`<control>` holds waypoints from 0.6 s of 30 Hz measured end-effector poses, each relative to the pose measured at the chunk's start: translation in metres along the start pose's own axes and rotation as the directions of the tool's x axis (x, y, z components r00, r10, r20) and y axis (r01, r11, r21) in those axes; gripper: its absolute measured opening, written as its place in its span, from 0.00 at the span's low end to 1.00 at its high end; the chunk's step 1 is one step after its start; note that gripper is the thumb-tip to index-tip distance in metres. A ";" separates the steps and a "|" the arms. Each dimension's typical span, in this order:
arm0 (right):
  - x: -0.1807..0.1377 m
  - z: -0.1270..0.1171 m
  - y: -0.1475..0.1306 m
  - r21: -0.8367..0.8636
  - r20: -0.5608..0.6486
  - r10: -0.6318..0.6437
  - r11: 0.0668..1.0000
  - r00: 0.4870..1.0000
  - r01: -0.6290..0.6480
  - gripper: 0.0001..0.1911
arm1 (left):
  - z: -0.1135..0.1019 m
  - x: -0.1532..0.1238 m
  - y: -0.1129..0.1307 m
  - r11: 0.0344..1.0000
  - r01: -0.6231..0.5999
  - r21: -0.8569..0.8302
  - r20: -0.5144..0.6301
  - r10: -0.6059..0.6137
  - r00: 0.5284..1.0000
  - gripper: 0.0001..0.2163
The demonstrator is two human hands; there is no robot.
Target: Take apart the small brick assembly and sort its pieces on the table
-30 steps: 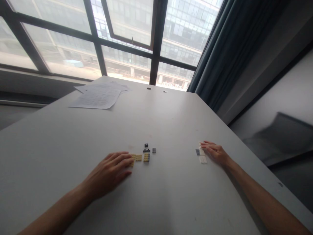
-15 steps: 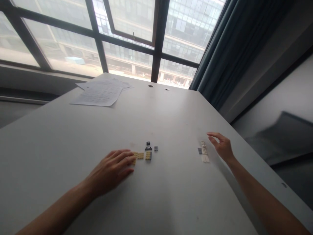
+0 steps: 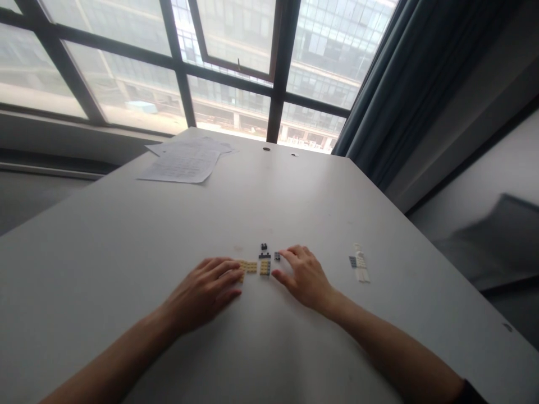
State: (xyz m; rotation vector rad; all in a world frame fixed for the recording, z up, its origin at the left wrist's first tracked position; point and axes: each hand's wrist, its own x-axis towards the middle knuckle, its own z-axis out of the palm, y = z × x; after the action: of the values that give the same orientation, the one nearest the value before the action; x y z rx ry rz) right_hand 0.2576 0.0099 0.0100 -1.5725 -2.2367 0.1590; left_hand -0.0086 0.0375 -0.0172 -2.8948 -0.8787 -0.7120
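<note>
My left hand (image 3: 213,283) lies on the table with its fingers stretched over the left part of some yellow building bricks (image 3: 251,267), covering some of them. My right hand (image 3: 304,275) is open at the right side of the small brick group. Its index finger is at a small grey brick (image 3: 277,256), and its thumb is beside a yellow and grey brick block (image 3: 265,267). Whether they touch, I cannot tell. Behind that block lie a flat dark piece (image 3: 264,256) and a small black brick (image 3: 264,246).
Farther right on the white table (image 3: 295,207) lies a cluster of white bricks (image 3: 361,262) with a grey brick (image 3: 352,262) at its left side. Printed papers (image 3: 185,163) rest at the back left. A window and a dark curtain (image 3: 391,101) stand beyond.
My right hand has moved left, from beside the white bricks to the yellow and grey group. My left hand stays over the yellow bricks. The view has shifted slightly.
</note>
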 end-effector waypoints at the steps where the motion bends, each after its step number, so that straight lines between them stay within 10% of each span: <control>1: 0.003 0.004 -0.008 -0.014 0.016 -0.001 1.000 1.000 0.002 0.27 | 0.000 0.000 0.000 1.000 -0.004 -0.001 -0.002 0.004 1.000 0.10; 18: 0.009 0.019 -0.029 -0.093 0.060 -0.039 0.995 0.997 0.045 0.29 | 0.001 0.000 0.001 1.000 -0.024 -0.004 0.008 0.024 1.000 0.10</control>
State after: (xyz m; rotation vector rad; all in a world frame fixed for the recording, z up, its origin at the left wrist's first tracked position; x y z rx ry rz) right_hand 0.2220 0.0100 0.0041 -1.5860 -2.3519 0.0901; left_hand -0.0077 0.0373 -0.0180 -2.9085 -0.8433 -0.7023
